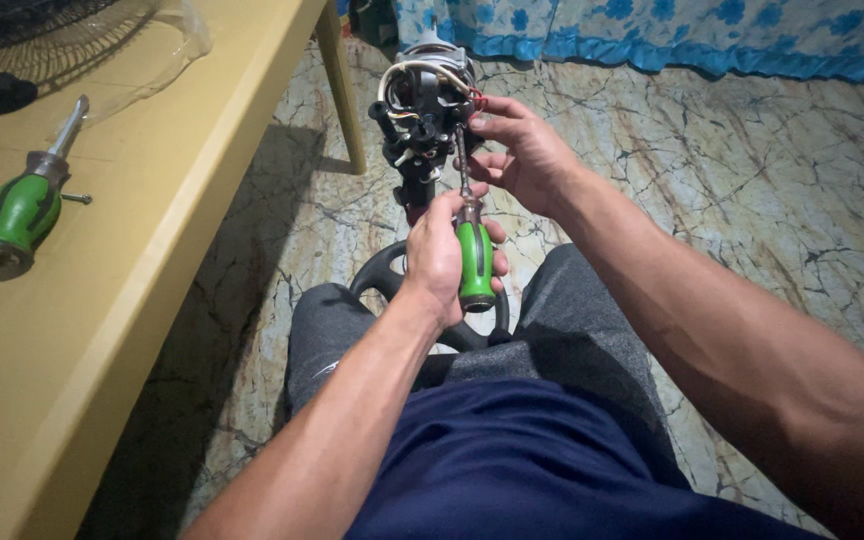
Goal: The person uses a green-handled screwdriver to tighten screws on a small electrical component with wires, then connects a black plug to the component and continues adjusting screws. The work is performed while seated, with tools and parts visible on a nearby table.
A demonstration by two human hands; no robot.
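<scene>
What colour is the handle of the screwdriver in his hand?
Green with black trim, on the screwdriver; head view.

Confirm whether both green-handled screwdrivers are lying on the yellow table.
No: one green-handled screwdriver lies on the yellow table, while the left hand grips the other screwdriver against the fan motor assembly.

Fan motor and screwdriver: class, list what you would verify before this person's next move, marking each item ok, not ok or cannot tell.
1. Left hand grips the green-handled screwdriver: ok.
2. Screwdriver shaft reaches up into the fan motor assembly: ok.
3. Tip seated in a screw head: cannot tell, hidden.
4. Right hand steadies the assembly, its fingers by the wires: ok.
5. Wires away from the tip: cannot tell.
6. Spare screwdriver lies on the yellow table: ok.
</scene>
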